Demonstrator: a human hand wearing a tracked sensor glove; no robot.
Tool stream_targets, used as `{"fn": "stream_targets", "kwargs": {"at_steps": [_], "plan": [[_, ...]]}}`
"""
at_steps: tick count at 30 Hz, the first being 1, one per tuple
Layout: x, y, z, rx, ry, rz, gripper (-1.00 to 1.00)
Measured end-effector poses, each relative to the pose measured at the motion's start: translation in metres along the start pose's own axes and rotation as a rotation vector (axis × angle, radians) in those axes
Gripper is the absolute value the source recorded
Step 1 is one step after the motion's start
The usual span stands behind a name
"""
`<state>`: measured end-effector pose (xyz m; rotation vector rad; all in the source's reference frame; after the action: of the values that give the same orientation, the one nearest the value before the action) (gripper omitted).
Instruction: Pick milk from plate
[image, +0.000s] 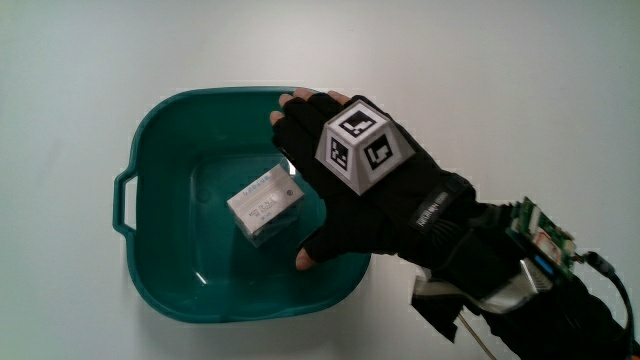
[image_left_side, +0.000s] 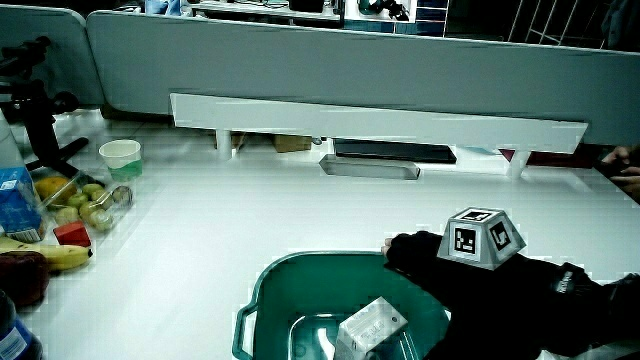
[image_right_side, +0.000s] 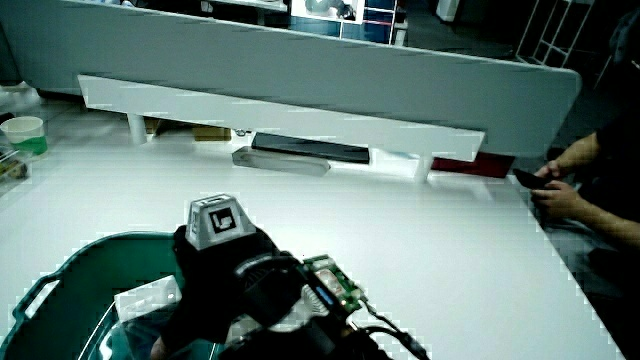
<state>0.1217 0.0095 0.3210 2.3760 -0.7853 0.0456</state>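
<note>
A small white milk carton (image: 265, 205) lies tilted on the floor of a teal basin (image: 160, 120) with a handle on its rim. The gloved hand (image: 335, 190) hovers over the basin, beside the carton. Its fingers are spread and hold nothing, with the thumb (image: 306, 258) nearer the person and the fingertips (image: 292, 103) by the rim farther away. The patterned cube (image: 362, 145) sits on the back of the hand. Both side views show the carton (image_left_side: 370, 325) (image_right_side: 150, 297) in the basin (image_left_side: 300, 265) (image_right_side: 60, 265) with the hand (image_left_side: 440, 270) (image_right_side: 215, 265) over it.
In a side view, a paper cup (image_left_side: 120, 157), a clear tray of fruit (image_left_side: 85, 205), a banana (image_left_side: 60, 255), a red block (image_left_side: 72, 233) and a blue carton (image_left_side: 15, 200) stand along one table edge. A low white shelf (image_left_side: 380, 120) runs by the partition.
</note>
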Motion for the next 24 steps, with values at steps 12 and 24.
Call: {"fn": "stream_targets", "kwargs": {"at_steps": [12, 24], "plan": [[-0.007, 0.030, 0.018, 0.001, -0.008, -0.018, 0.00], [-0.031, 0.059, 0.035, -0.035, -0.053, 0.015, 0.00]]}}
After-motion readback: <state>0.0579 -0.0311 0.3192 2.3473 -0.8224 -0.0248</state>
